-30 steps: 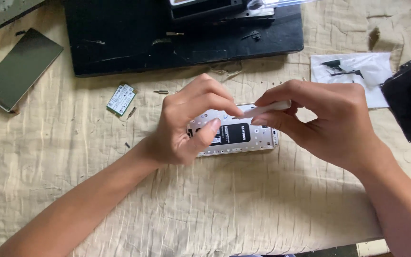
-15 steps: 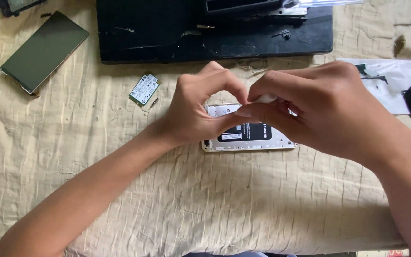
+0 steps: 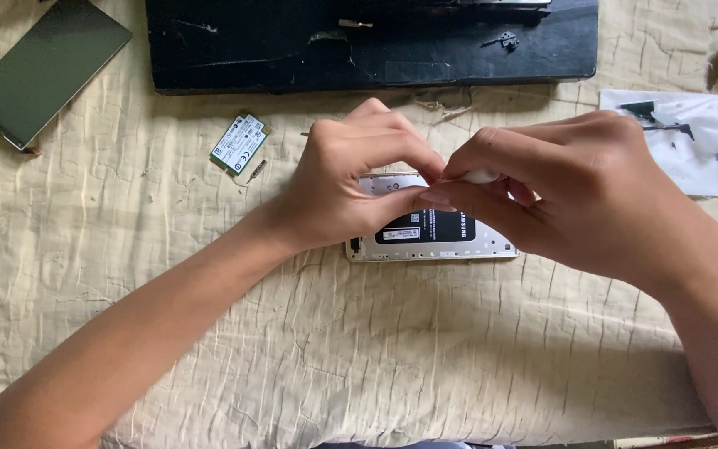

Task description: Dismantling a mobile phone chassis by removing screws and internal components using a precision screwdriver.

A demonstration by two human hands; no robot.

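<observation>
One opened phone (image 3: 434,237) lies flat on the cream quilted cloth (image 3: 209,333), back cover off, its silver frame and black battery showing. Two hands are over it, meeting above its upper edge. The left hand (image 3: 351,187) comes in from the lower left, wrist bent, fingers curled down over the left half of the phone with the thumb reaching across the frame. The right hand (image 3: 575,195) comes in from the right, fingers bunched and pressed together, pinching one small white piece (image 3: 479,175) between thumb and forefinger; I cannot tell what the piece is. The fingertips of both hands touch at that spot.

Around them: one small green circuit card (image 3: 239,143) lies to the left of the hands, with one tiny metal bit (image 3: 257,170) just beside it. One dark glass screen panel (image 3: 46,68) sits at the far upper left, tilted. One black board (image 3: 371,41) runs along the top with a few small parts on it. One white sheet (image 3: 683,137) lies at the right, holding two dark small parts
</observation>
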